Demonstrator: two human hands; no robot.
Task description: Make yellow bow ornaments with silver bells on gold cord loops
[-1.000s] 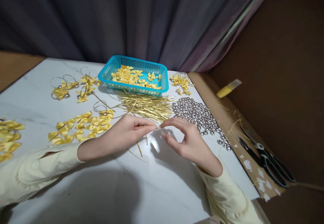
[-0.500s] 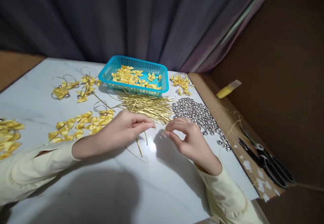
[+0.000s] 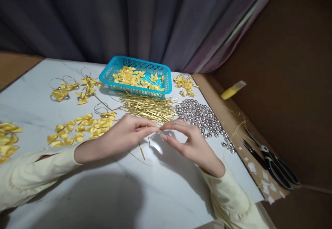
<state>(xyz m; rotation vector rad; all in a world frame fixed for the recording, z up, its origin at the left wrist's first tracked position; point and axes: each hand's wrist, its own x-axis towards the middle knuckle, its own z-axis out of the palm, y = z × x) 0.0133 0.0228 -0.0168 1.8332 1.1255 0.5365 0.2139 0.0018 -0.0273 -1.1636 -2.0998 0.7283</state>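
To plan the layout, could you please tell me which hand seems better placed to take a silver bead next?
Probably the right hand: it is close beside the silver beads, with thumb and forefinger apart. The left hand is farther away, its thumb and forefinger pinched together.

left sleeve [image 3: 52, 169]: pale yellow, slit | right sleeve [image 3: 225, 194]: same, gathered

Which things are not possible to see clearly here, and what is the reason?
In the head view:
What, if anything, the left hand pinches: covered by the hand itself.
Upper ends of the loose gold wires: hidden by that hand.
Yellow bows at far left: cut off by the edge.
Number of silver beads: too small and crowded to count.
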